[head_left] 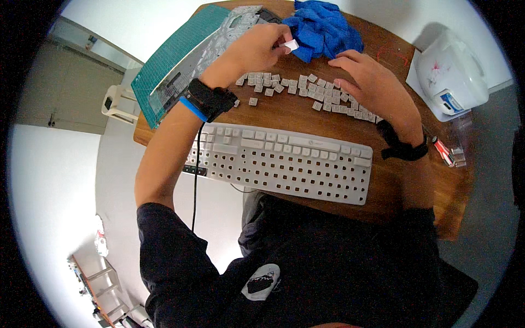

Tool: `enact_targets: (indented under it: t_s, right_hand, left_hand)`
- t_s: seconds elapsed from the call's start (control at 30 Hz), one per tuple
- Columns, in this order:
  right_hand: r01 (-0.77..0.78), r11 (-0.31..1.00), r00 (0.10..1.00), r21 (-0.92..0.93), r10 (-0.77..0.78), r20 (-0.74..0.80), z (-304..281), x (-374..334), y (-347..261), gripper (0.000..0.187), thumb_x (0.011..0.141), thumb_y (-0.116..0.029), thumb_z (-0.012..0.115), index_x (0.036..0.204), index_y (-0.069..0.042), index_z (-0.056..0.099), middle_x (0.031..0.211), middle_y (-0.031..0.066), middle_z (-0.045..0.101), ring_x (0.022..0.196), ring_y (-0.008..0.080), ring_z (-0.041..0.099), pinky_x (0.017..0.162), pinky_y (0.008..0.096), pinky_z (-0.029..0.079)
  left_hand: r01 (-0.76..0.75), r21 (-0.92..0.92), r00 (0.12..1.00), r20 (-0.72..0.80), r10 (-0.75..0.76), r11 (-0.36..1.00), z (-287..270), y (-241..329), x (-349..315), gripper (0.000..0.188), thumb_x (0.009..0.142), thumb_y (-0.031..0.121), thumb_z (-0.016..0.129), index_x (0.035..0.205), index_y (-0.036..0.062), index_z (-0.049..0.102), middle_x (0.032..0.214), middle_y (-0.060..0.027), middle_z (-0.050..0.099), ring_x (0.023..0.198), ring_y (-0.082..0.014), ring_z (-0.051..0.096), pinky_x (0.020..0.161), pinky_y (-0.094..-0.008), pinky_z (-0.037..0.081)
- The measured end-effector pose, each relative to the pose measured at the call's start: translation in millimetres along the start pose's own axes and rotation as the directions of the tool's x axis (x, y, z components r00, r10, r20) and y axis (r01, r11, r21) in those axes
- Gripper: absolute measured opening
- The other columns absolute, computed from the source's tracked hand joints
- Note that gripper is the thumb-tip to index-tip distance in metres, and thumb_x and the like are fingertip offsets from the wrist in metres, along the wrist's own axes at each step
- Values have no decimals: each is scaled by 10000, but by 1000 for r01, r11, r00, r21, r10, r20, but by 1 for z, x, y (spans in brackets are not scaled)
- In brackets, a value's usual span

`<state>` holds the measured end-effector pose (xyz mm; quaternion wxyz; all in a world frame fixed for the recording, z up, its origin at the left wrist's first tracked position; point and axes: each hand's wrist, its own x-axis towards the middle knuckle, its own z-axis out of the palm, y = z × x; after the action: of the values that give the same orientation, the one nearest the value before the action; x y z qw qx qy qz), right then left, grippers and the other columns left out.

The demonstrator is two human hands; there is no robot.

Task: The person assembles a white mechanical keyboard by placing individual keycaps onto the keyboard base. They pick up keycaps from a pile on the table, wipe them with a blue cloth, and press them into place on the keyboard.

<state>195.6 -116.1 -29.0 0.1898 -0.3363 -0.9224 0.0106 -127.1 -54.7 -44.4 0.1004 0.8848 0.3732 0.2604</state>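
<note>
Keyboard (pixel 306 170) and loose keys (pixel 327 100)

Smooth plastic, pitted with square holes, lies nearest; blocky keys scatter beyond; right hand (pixel 371 82), fingers apart; left hand (pixel 283 44), thumb and fingers clamped on a white piece (pixel 292 46) at their tips, beside rumpled blue cloth (pixel 328 30)

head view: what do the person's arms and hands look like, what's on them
Both the left hand and right hand are ungloved. Short black sleeves leave the forearms bare. The left wrist wears a chunky black band with a bright blue edge; a thin black cable seems to run from it. The right has a plain black wristband.
</note>
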Motion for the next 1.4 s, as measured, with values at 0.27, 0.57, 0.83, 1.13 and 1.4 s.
enact_targets:
  t_s: [0.27, 0.57, 0.83, 1.13, 1.4]
  right_hand:
    - [173, 966, 980, 193, -149, -136, 44, 61, 39, 578, 981, -296, 808, 1475, -92, 589, 1321, 217, 712, 1173, 409, 723, 988, 507, 597]
    - [177, 964, 984, 200, -180, -6, 68, 117, 72, 346, 1070, -203, 742, 1333, -27, 604, 1061, 160, 741, 891, 283, 753, 785, 427, 601]
    - [-295, 736, 954, 609, 259, 149, 63, 125, 40, 306, 1162, -271, 629, 1302, 0, 600, 1149, 117, 711, 960, 182, 753, 833, 346, 660]
    - [-121, 723, 993, 680, 76, 95, 69, 126, 52, 311, 1112, -205, 712, 1339, -8, 629, 1105, 80, 708, 924, 156, 722, 823, 320, 640]
    - [-154, 780, 987, 607, 148, 61, 75, 122, 43, 247, 1110, -156, 697, 1268, -5, 582, 1081, 101, 707, 875, 159, 737, 787, 325, 624]
  left_hand:
    - [-4, -38, 1000, 7, 4, 999, 6, -8, 2, 167, 1002, 59, 754, 1153, 56, 683, 968, -128, 767, 911, -251, 747, 794, -407, 583]
    - [303, -529, 931, -12, -364, 793, 28, -29, 7, 326, 1020, 155, 782, 1342, 102, 781, 963, -78, 778, 868, -142, 710, 757, -353, 581]
    - [342, -335, 916, -90, -391, 878, 20, -23, 13, 424, 954, 189, 859, 1364, 97, 801, 995, -95, 805, 872, -135, 701, 789, -331, 584]
    - [335, -392, 928, -20, -372, 857, 6, -15, 12, 417, 1046, 170, 792, 1446, 63, 741, 1179, -82, 828, 1040, -138, 736, 938, -334, 601]
    - [290, -459, 939, -33, -343, 840, 11, -12, 17, 387, 1040, 145, 796, 1415, 57, 761, 1122, -48, 818, 992, -114, 714, 926, -310, 591]
